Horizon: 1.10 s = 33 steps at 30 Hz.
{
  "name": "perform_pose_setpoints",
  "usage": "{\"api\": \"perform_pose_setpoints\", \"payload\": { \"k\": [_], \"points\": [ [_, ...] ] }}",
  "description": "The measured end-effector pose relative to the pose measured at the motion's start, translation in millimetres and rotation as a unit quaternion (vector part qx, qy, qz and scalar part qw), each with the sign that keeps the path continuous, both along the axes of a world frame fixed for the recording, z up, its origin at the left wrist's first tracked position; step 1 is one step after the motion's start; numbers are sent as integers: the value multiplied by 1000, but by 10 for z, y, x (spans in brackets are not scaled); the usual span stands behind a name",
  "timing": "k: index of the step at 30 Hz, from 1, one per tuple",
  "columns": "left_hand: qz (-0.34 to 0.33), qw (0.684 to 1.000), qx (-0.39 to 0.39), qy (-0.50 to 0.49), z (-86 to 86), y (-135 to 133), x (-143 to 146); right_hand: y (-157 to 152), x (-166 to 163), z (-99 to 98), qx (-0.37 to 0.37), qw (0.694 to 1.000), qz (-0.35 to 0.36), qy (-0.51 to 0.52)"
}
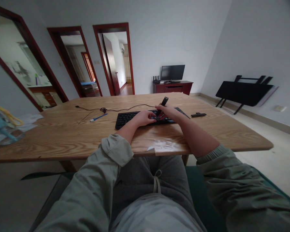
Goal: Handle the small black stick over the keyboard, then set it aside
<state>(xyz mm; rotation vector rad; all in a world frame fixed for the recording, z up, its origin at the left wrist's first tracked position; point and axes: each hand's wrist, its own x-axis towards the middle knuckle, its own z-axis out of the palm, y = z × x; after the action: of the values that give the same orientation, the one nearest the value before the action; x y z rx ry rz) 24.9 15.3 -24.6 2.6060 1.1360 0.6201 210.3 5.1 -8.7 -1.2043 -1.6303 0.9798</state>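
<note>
A black keyboard point(128, 118) lies on the wooden table in front of me, partly covered by both hands. My right hand point(168, 112) is wrapped round a black handheld tool point(164, 101), held upright and slightly tilted over the keys. Its lower end is hidden by my fingers, so its exact kind does not show. My left hand point(146, 118) rests on the middle of the keyboard, close to the tool's lower end. Its fingers are curled together, and whatever they hold, if anything, is too small to make out.
A blue brush point(98, 117) with a white end lies left of the keyboard, near a black cable point(122, 110). Right of it is a small black object point(198, 114). Papers and a blue item point(2, 124) sit at the table's left end.
</note>
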Motion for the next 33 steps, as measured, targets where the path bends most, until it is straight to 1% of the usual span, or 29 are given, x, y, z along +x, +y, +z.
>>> {"api": "perform_pose_setpoints", "payload": {
  "k": [3, 4, 6, 8, 10, 13, 16, 18, 24, 30, 33],
  "points": [
    [13, 1000, -5, -1, -5, 12, -1, 43, -80, -34, 95, 992, -84, 10],
    [13, 1000, -5, -2, -2, 16, -8, 57, -118, -52, 109, 988, -103, 28],
    [4, 1000, -4, -3, 13, 25, -43, 72, -207, -93, 94, 985, -112, 86],
    [-3, 1000, -3, -11, 39, 38, -110, 70, -293, -130, 50, 982, -95, 153],
    [3, 1000, -2, -27, 69, 52, -196, 61, -358, -153, 21, 972, -81, 219],
    [3, 999, -20, -33, 105, 67, -307, 53, -401, -156, 9, 955, -84, 285],
    [-9, 999, -37, -27, 121, 66, -350, 44, -407, -130, 5, 955, -84, 285],
    [-8, 999, -32, -24, 125, 56, -346, 27, -405, -107, 0, 956, -74, 282],
    [-20, 999, -26, -16, 130, 30, -312, -28, -398, -92, -33, 941, -24, 336],
    [-34, 999, -40, -4, 94, 69, -308, 8, -425, -117, -2, 956, -30, 292],
    [-30, 998, -53, -7, 85, 65, -304, 39, -448, -124, 6, 956, -28, 290]
  ]
}}
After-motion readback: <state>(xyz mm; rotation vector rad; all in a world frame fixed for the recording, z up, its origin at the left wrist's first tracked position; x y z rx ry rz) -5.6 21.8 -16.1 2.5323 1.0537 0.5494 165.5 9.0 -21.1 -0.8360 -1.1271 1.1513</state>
